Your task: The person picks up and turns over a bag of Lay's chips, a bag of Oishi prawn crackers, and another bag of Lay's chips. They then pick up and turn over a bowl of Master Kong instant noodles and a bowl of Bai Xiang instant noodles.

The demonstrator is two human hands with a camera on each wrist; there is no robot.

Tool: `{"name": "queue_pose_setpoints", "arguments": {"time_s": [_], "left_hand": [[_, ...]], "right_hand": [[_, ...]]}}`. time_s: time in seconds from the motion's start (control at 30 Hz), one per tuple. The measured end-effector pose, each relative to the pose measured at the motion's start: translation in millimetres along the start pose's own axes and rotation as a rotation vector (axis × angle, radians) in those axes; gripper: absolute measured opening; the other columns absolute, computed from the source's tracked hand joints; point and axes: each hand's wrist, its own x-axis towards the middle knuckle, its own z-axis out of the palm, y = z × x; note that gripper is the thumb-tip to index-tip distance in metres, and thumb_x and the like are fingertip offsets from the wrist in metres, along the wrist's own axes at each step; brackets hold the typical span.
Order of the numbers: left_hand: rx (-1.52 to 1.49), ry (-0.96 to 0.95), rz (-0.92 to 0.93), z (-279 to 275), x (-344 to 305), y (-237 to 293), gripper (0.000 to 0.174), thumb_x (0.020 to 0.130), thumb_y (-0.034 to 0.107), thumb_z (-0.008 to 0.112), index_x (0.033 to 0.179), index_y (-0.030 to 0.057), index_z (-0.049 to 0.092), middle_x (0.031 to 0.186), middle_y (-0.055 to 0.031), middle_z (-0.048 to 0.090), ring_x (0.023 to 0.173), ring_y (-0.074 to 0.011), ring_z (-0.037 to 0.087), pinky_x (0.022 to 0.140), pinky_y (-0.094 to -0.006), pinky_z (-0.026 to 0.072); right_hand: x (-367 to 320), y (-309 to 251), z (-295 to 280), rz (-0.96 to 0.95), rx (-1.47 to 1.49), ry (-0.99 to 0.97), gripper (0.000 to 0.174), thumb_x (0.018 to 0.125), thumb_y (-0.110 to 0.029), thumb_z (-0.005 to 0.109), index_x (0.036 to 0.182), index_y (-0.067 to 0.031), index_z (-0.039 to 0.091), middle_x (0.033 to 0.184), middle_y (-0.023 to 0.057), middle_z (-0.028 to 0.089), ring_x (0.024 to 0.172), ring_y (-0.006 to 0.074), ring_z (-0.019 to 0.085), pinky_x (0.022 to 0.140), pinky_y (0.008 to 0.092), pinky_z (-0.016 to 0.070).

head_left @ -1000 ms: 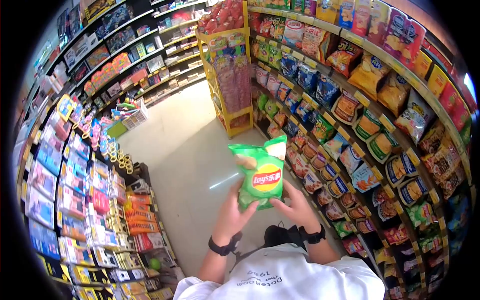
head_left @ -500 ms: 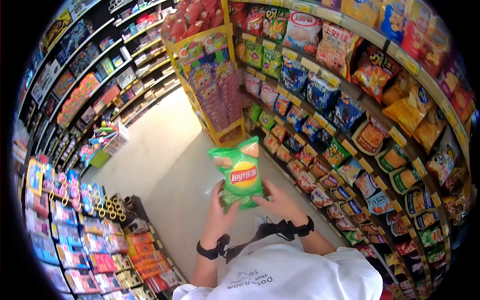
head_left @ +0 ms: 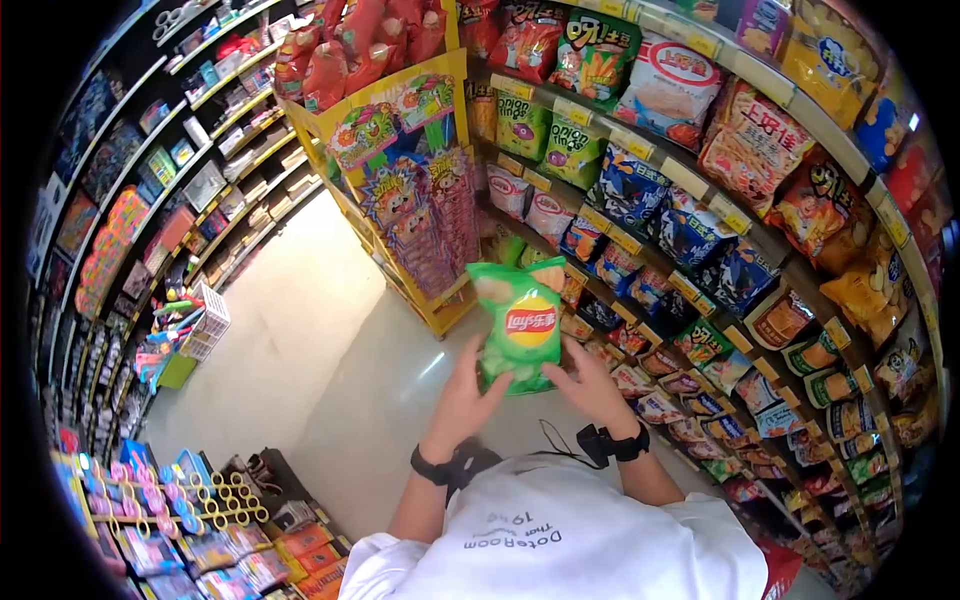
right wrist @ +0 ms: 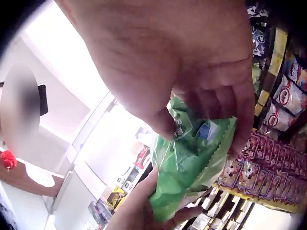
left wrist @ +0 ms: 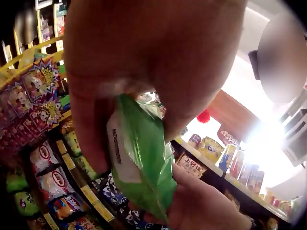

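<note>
A green Lay's chip bag (head_left: 518,330) with a yellow and red logo is held upright in front of the white shirt, between both hands. My left hand (head_left: 463,400) grips its lower left side, thumb on the front and fingers behind. On the lower right side my right hand (head_left: 590,388) grips in the same way. In the left wrist view the bag (left wrist: 141,158) appears edge-on, between the thumb and fingers. The right wrist view shows the crimped end of the bag (right wrist: 196,153) under the right hand's curled fingers. Each wrist wears a black strap.
Shelves of snack bags (head_left: 690,230) curve along the right. Ahead stands a yellow display rack (head_left: 400,190) with red bags on top. A white basket (head_left: 208,320) sits on the floor at left, and hanging goods (head_left: 170,500) line the lower left. Pale floor (head_left: 270,350) runs between.
The head view has shifted closer to the yellow rack and the snack shelves. Both hands keep hold of the chip bag, which stays in front of the body.
</note>
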Motion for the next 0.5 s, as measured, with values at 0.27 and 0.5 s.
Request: {"name": "queue_pose_setpoints", "arguments": {"time_s": [0.27, 0.5], "left_hand": [[0.091, -0.164, 0.112, -85, 118, -45, 0.071, 0.095, 0.015, 0.069, 0.151, -0.0002, 0.029, 0.137, -0.0216, 0.053, 0.123, -0.0285, 0.057, 0.099, -0.0374, 0.0487], [0.151, -0.274, 0.185, -103, 206, -81, 0.070, 0.094, 0.021, 0.070, 0.150, -0.0014, 0.033, 0.135, -0.0218, 0.055, 0.121, -0.0302, 0.058, 0.096, -0.0385, 0.0499]], "right_hand": [[104, -8, 46, 0.009, -0.111, 0.274, 0.056, 0.095, -0.022, 0.069, 0.143, -0.0011, 0.049, 0.107, 0.0162, 0.069, 0.088, 0.0190, 0.067, 0.075, 0.0310, 0.0539], [162, 16, 59, 0.106, -0.048, 0.430, 0.060, 0.094, -0.028, 0.072, 0.140, 0.0022, 0.050, 0.102, 0.0158, 0.070, 0.077, 0.0175, 0.066, 0.068, 0.0309, 0.0525]]}}
